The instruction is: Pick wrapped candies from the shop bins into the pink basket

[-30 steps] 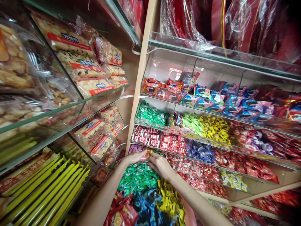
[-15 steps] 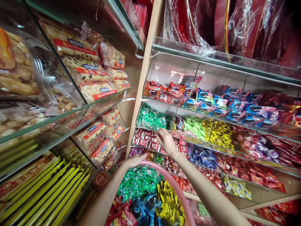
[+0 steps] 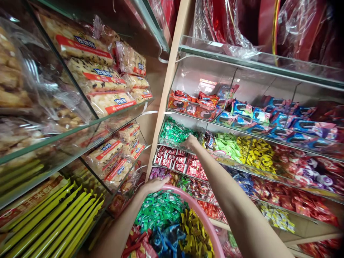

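Observation:
My left hand (image 3: 156,185) holds the far rim of a pink basin (image 3: 205,218), its fingers lying along the edge. Inside the basin are green-wrapped candies (image 3: 161,208), yellow-wrapped candies (image 3: 197,231), dark blue packets (image 3: 168,242) and red packets (image 3: 139,243). My right hand (image 3: 190,142) reaches into the front of a clear shelf bin of green-wrapped candies (image 3: 176,129). Its fingers point down among the candies and are mostly hidden, so their grip does not show. Just below that hand lies a bin of red-and-white packets (image 3: 170,157).
Light green candies (image 3: 228,145) and yellow candies (image 3: 255,154) fill the bins to the right. Glass shelf edges (image 3: 80,132) with bagged rice cakes (image 3: 107,79) run along the left, above long yellow packets (image 3: 59,222). A wooden post (image 3: 164,93) stands at the corner.
My right hand has moved up and forward from in front of the red-and-white packets into the green candy bin. The left hand stays on the basin rim. The view has shifted slightly.

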The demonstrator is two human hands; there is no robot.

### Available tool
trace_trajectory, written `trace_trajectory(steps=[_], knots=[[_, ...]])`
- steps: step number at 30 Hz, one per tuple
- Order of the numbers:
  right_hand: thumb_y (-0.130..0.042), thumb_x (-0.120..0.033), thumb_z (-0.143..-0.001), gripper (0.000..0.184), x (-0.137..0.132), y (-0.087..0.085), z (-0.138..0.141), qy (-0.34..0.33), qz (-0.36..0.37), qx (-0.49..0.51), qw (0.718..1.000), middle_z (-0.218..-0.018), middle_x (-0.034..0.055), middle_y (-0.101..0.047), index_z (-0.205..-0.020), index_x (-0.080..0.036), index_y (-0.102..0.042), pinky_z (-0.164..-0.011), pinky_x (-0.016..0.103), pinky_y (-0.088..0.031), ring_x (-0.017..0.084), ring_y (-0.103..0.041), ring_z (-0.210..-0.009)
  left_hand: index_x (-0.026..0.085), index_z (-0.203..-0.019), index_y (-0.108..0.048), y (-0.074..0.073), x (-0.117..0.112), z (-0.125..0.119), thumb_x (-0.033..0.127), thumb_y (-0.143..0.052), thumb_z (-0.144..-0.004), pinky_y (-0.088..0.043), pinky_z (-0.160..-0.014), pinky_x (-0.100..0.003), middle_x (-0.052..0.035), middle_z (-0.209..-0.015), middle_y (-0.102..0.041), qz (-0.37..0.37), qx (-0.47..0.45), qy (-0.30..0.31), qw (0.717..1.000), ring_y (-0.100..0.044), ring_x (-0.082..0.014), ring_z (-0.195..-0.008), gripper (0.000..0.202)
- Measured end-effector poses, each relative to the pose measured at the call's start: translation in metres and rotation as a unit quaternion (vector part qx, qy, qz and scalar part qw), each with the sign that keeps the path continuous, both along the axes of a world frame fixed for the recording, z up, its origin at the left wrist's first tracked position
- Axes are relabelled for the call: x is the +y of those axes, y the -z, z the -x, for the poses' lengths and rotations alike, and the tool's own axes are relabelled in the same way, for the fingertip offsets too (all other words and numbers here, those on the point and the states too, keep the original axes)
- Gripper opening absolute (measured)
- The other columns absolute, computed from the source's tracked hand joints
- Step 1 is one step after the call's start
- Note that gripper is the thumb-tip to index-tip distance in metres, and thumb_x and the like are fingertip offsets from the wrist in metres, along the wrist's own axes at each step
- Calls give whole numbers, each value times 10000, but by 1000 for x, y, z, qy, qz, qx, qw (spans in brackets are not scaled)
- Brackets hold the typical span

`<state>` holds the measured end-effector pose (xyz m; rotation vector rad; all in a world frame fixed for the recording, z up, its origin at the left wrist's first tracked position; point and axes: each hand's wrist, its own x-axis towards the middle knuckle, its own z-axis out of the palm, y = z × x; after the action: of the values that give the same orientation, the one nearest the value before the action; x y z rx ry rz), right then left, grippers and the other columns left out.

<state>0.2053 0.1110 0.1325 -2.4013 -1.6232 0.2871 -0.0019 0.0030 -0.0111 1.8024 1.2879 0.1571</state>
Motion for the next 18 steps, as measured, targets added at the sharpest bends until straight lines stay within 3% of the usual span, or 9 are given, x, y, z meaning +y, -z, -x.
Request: trace_trajectory(steps=[7, 18], knots=[[-791, -286, -485, 614, 5, 1, 3, 15, 6, -31, 999, -994, 190, -608, -1018, -69, -577, -712, 342, -510, 277, -601, -897, 177, -824, -666, 3, 0, 0, 792, -216, -659, -386, -854, -348, -112, -1017, -657, 18, -1, -1, 1000, -536, -314, -1039, 779], [-757, -207, -547, 514, -5, -3, 8, 20, -8, -22, 1000, -982, 197, -607, -1009, -90, -563, -723, 356, -500, 288, -594, -933, 185, -781, -661, 0, -2, 0, 806, -210, -643, -393, -832, -355, -114, -947, -671, 8, 0, -4, 1000, -572, -308, -963, 780]])
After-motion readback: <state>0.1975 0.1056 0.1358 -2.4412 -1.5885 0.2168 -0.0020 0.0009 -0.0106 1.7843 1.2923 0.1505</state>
